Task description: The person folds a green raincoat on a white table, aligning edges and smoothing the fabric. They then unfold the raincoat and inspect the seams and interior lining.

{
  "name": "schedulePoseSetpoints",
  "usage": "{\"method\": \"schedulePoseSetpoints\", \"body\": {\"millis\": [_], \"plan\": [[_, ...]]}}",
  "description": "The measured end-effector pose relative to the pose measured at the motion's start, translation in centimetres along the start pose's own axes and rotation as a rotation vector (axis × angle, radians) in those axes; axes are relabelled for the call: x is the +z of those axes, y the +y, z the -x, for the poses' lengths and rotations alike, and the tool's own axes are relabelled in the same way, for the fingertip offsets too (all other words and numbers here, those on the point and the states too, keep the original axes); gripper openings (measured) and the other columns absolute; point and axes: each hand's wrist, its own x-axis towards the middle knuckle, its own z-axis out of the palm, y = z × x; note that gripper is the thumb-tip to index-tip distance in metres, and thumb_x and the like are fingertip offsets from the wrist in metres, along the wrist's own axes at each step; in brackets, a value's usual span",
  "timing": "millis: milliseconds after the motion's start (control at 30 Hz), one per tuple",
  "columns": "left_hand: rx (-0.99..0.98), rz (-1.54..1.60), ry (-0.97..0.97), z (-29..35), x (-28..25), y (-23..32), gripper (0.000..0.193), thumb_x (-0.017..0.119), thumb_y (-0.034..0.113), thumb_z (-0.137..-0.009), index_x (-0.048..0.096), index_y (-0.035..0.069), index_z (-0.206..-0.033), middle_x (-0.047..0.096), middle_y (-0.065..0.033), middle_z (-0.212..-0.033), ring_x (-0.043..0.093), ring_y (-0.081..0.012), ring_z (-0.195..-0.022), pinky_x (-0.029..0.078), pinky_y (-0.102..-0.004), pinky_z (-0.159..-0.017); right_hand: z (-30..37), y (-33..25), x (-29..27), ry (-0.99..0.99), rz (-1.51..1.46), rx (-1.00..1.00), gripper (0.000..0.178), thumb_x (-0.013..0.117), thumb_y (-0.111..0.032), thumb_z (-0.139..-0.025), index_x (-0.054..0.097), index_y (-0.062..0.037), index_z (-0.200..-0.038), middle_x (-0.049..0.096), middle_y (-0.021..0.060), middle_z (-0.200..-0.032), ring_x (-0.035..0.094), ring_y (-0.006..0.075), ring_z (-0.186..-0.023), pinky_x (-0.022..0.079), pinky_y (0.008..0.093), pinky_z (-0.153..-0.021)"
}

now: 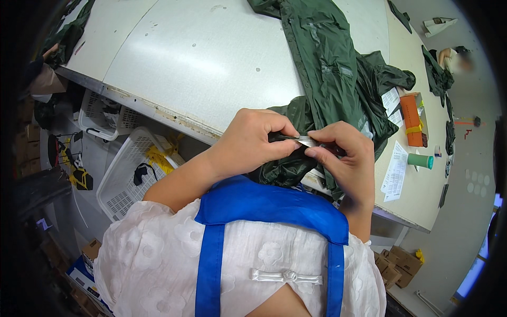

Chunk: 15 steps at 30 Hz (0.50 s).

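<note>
A dark green garment (322, 58) of thin, shiny fabric stretches over the white table and hangs down past its near edge. My left hand (253, 136) is closed in a pinch on a dark edge of this garment, in front of my chest. Close against it, my right hand (346, 150) grips a small silvery metal tool (306, 141), blade-like, with its tip at my left fingertips. My fingers hide most of the tool, so its exact kind is unclear. Bunched folds of the garment lie beneath both hands.
Papers (394, 171), a green cylinder (420, 160) and an orange box (413, 120) lie on the table (211, 58) at right. White plastic baskets (124, 179) stand below its left edge. Cardboard boxes (404, 264) sit lower right. Other people are partly visible at far left and far right.
</note>
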Motion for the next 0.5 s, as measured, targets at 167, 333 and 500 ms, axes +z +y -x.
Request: {"method": "schedulePoseSetpoints", "body": {"millis": [167,333,500], "plan": [[-0.022,0.018,0.009,0.2,0.0,0.3,0.010,0.072,0.007,-0.074,0.069,0.000,-0.081,0.065,-0.0056,-0.072,0.057,-0.0085,-0.063,0.043,-0.0219,-0.055,-0.1,0.4,0.3,0.046,0.030,-0.069,0.019,0.076,-0.001,-0.072,0.066,0.0021,-0.088,0.062,0.0064,-0.078,0.060,0.0114,-0.066,0.047,0.0210,-0.057],[-0.036,0.049,0.006,0.0,0.0,0.2,0.013,0.071,0.005,-0.074,0.069,0.000,-0.086,0.065,-0.0053,-0.075,0.057,-0.0080,-0.065,0.043,-0.0213,-0.057,0.4,1.4,0.0,0.169,-0.211,-0.002,0.022,0.077,-0.004,-0.071,0.065,0.0013,-0.089,0.059,0.0021,-0.078,0.052,0.0056,-0.065,0.041,0.0182,-0.056],[-0.050,0.162,0.055,0.0,0.4,0.3,0.015,0.070,0.001,-0.076,0.067,-0.001,-0.090,0.066,-0.0033,-0.078,0.058,-0.0069,-0.069,0.045,-0.0204,-0.060,0.5,0.9,-0.4,0.104,-0.045,-0.030,0.025,0.078,-0.004,-0.069,0.065,0.0000,-0.091,0.060,0.0042,-0.080,0.054,0.0066,-0.068,0.043,0.0187,-0.058]]}}
